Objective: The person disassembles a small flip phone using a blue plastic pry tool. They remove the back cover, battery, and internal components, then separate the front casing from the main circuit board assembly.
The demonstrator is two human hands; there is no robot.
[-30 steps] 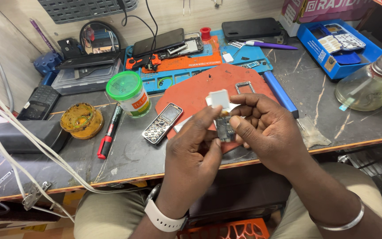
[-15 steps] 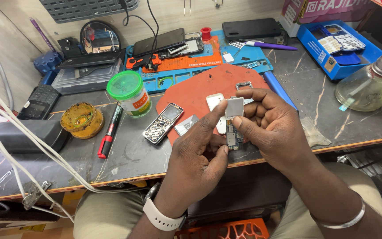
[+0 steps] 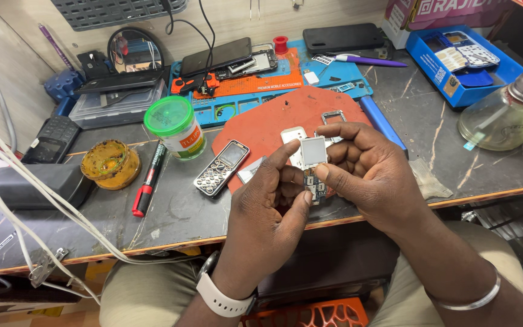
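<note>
Both hands hold a small phone circuit board [image 3: 315, 177] with a pale square screen at its top, upright above the bench's front edge. My left hand [image 3: 270, 209] pinches its left side and lower end with thumb and fingers. My right hand [image 3: 367, 172] grips its right side, index finger curled over the top. Just behind the hands, a white phone cover [image 3: 292, 136] and a small metal frame [image 3: 333, 116] lie on a red mat [image 3: 273, 121]. A keypad phone [image 3: 221, 168] lies at the mat's left edge.
A green-lidded jar [image 3: 175, 126], a red-and-black marker [image 3: 148, 181] and a round yellow tin [image 3: 110, 162] sit left. White cables [image 3: 43, 200] cross the left. Blue repair mats with phones [image 3: 255, 72] are behind. A blue box [image 3: 461, 60] and glass bottle [image 3: 506, 112] stand right.
The board has been turned upright, bringing its pale screen into view. My left thumb has risen beside the screen, and my right hand has shifted its grip.
</note>
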